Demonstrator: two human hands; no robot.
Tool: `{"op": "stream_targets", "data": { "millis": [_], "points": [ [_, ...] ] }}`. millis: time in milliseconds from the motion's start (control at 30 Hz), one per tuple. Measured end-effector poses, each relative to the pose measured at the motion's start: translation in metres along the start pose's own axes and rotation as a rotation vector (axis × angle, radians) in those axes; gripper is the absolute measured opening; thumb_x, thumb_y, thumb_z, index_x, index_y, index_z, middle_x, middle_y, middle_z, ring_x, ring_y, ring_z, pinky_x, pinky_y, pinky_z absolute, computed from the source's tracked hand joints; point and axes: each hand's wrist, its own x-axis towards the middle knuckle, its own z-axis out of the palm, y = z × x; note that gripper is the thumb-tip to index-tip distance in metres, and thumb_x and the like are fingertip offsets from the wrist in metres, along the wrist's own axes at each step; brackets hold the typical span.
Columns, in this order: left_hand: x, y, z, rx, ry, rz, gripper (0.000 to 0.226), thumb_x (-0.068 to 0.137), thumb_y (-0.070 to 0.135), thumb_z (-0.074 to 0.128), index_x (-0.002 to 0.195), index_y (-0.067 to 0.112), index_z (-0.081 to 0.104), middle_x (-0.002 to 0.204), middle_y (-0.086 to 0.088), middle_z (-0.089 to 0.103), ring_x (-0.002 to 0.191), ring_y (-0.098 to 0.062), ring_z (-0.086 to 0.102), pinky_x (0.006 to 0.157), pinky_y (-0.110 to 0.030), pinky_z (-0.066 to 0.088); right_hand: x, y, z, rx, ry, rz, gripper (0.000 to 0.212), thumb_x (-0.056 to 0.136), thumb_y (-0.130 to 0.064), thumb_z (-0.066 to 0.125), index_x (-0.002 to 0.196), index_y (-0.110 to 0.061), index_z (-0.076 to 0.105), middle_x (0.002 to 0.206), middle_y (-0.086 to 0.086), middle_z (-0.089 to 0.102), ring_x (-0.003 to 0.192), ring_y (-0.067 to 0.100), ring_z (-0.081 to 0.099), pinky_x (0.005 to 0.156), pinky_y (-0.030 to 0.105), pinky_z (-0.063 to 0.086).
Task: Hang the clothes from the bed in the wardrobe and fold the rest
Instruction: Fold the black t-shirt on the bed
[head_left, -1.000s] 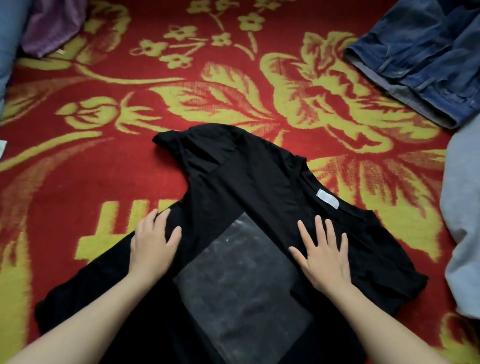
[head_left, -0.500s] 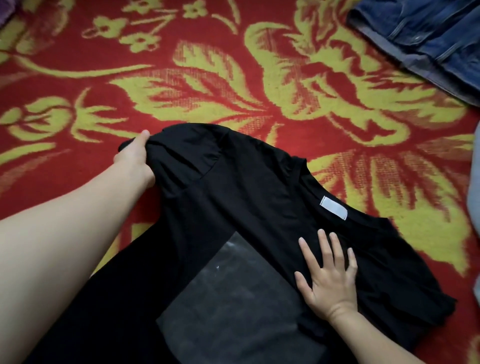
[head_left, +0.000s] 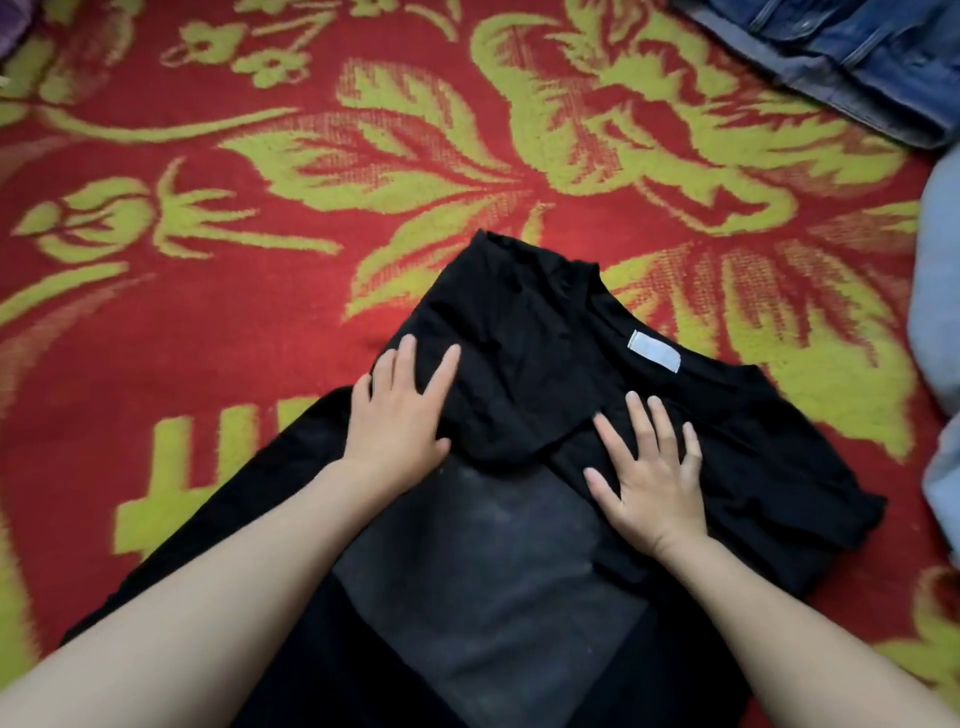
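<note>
A black T-shirt with a grey square print and a white neck label lies flat on the red and green patterned bed cover. Its left sleeve is folded inward over the chest. My left hand presses flat on the folded sleeve's left edge, fingers straight. My right hand lies flat with spread fingers on the shirt just below the collar. The right sleeve still spreads out to the right.
Blue jeans lie at the top right corner of the bed. A light grey-blue garment runs along the right edge. A bit of purple cloth shows at the top left.
My left hand carried the left sleeve from the outer left in over the chest, let it go, and now presses it flat. My right hand stayed pressed near the collar.
</note>
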Motion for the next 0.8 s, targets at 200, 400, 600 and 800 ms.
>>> {"op": "stream_targets", "data": {
  "millis": [200, 400, 600, 800],
  "points": [
    [-0.037, -0.035, 0.034, 0.071, -0.044, -0.190, 0.074, 0.092, 0.049, 0.043, 0.148, 0.039, -0.004, 0.157, -0.011, -0.010, 0.143, -0.034, 0.000, 0.111, -0.051, 0.016, -0.018, 0.025, -0.027, 0.177, 0.006, -0.053, 0.065, 0.088, -0.056, 0.015, 0.147, -0.030, 0.021, 0.158, 0.006, 0.005, 0.141, 0.010, -0.011, 0.113, 0.034, -0.010],
    [-0.040, -0.054, 0.022, -0.056, -0.235, -0.394, 0.064, 0.093, 0.052, 0.040, 0.148, 0.040, 0.009, 0.158, -0.008, -0.001, 0.143, -0.032, 0.003, 0.112, -0.051, 0.015, -0.020, 0.068, -0.045, 0.088, 0.151, 0.267, 0.060, 0.093, -0.035, 0.050, 0.147, -0.020, 0.028, 0.155, 0.016, 0.015, 0.144, 0.029, 0.009, 0.113, 0.049, 0.007],
    [-0.066, -0.002, 0.038, -0.032, 0.015, -0.229, 0.072, 0.092, 0.045, 0.045, 0.150, 0.031, 0.005, 0.157, -0.016, -0.002, 0.144, -0.031, 0.002, 0.112, -0.046, 0.016, -0.018, 0.128, -0.054, 0.261, -0.114, 0.631, 0.079, 0.090, -0.043, 0.055, 0.150, -0.016, 0.010, 0.152, 0.012, 0.025, 0.138, 0.031, 0.024, 0.105, 0.050, 0.025],
    [-0.103, 0.032, 0.064, -0.077, -0.007, -0.089, 0.076, 0.092, 0.044, 0.047, 0.150, 0.028, 0.001, 0.156, -0.020, -0.002, 0.145, -0.031, 0.003, 0.113, -0.042, 0.016, -0.021, 0.140, -0.057, 0.376, -0.090, 0.723, 0.044, 0.086, -0.031, 0.062, 0.125, -0.012, 0.055, 0.124, 0.013, 0.059, 0.119, 0.033, 0.049, 0.097, 0.043, 0.032]
  ]
}}
